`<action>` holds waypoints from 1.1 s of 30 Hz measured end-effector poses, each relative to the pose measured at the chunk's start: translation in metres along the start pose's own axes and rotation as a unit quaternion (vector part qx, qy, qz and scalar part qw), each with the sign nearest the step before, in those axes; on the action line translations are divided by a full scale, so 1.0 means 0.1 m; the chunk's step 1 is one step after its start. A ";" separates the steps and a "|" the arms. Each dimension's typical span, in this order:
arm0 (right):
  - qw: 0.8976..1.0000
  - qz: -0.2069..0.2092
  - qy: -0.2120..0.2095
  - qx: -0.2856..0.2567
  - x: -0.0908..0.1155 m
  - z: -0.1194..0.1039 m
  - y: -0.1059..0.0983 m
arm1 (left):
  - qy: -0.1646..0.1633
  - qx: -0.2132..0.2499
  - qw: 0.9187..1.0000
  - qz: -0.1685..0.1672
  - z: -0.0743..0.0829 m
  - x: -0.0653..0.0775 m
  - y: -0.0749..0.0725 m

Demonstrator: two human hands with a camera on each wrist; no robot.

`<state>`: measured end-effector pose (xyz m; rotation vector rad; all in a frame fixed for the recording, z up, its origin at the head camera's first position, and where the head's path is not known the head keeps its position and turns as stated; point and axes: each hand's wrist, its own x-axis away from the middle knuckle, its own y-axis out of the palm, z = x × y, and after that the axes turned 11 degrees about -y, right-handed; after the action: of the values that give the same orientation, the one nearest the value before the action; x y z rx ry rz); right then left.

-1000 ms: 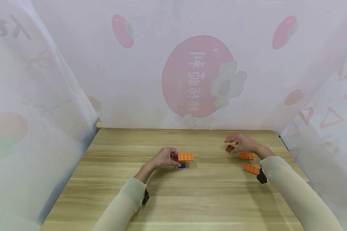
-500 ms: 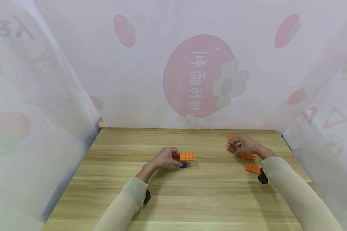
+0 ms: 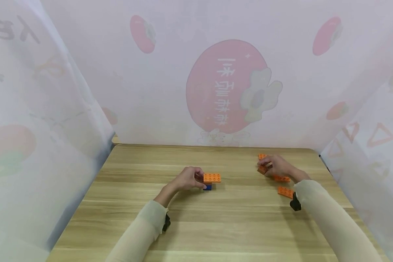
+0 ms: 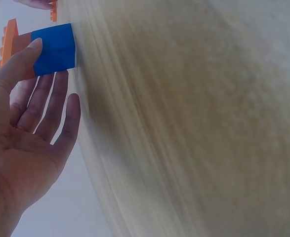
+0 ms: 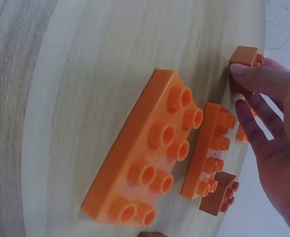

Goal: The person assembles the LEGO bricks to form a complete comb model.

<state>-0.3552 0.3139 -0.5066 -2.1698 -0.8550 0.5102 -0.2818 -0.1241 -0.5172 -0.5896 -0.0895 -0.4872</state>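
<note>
Near the middle of the table, my left hand [image 3: 187,178] pinches a small stack of toy building bricks between thumb and fingers. Its base is a blue brick [image 4: 55,48], a brown brick [image 4: 22,43] sits above that, and a flat orange eight-stud brick [image 3: 211,177] tops it, jutting out to the right. Over at the far right, my right hand [image 3: 279,165] pinches a separate brown brick [image 5: 243,59], thumb on its near side. That brick's studs face up, and the fingers behind it are partly hidden.
Around the right hand lie a flat orange brick [image 5: 142,158], a second orange brick [image 5: 206,153], a brown brick [image 5: 219,195] and an orange brick [image 3: 262,156] farther back. Printed white curtains [image 3: 150,91] enclose the wooden table [image 3: 216,225] at back and sides.
The right hand's fingers, spread over the brown brick a second ago, have closed on it, and the brick has turned slightly. The left hand keeps its hold on the stack.
</note>
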 end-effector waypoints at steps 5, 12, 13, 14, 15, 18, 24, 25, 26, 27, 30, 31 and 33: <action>1.000 0.004 -0.001 0.006 0.00 0.00 0.01 | -0.003 -0.005 1.000 0.001 0.01 0.00 0.00; 1.000 0.010 0.020 0.016 -0.01 0.03 0.03 | 0.000 -0.007 1.000 0.001 0.01 -0.02 -0.01; 0.999 0.011 0.025 0.020 -0.01 0.03 0.03 | 0.002 -0.009 1.000 0.001 0.00 -0.02 -0.01; 0.999 0.012 0.031 0.021 -0.01 0.04 0.04 | 0.004 -0.012 1.000 0.001 0.00 -0.02 -0.01; 0.999 0.012 0.037 0.023 -0.01 0.04 0.04 | 0.005 -0.015 1.000 0.002 0.00 -0.02 -0.01; 0.999 0.014 0.045 0.023 0.00 0.06 0.06 | 0.007 -0.024 1.000 0.003 -0.01 -0.03 -0.01; 0.998 0.023 0.057 0.016 0.02 0.04 0.07 | 0.006 -0.024 1.000 0.002 -0.01 -0.02 -0.01; 0.998 0.025 0.057 0.016 0.02 0.03 0.07 | 0.006 -0.025 1.000 0.003 -0.01 -0.02 -0.01; 0.998 0.027 0.057 0.014 0.02 0.02 0.07 | 0.007 -0.025 1.000 0.004 -0.01 -0.02 -0.01; 0.998 0.029 0.056 0.014 0.01 0.01 0.08 | 0.007 -0.026 1.000 0.004 -0.01 -0.02 -0.01; 0.998 0.035 0.053 0.015 0.01 -0.03 0.08 | 0.009 -0.026 1.000 0.005 0.00 -0.01 -0.01; 0.998 0.037 0.052 0.015 0.00 -0.04 0.09 | 0.010 -0.026 1.000 0.004 0.00 -0.01 -0.01; 0.998 0.040 0.052 0.016 0.00 -0.05 0.10 | 0.012 -0.025 1.000 0.003 0.00 -0.01 -0.01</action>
<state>-0.3481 0.3060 -0.5105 -2.1879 -0.7025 0.4417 -0.2836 -0.1245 -0.5174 -0.6324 -0.0533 -0.4909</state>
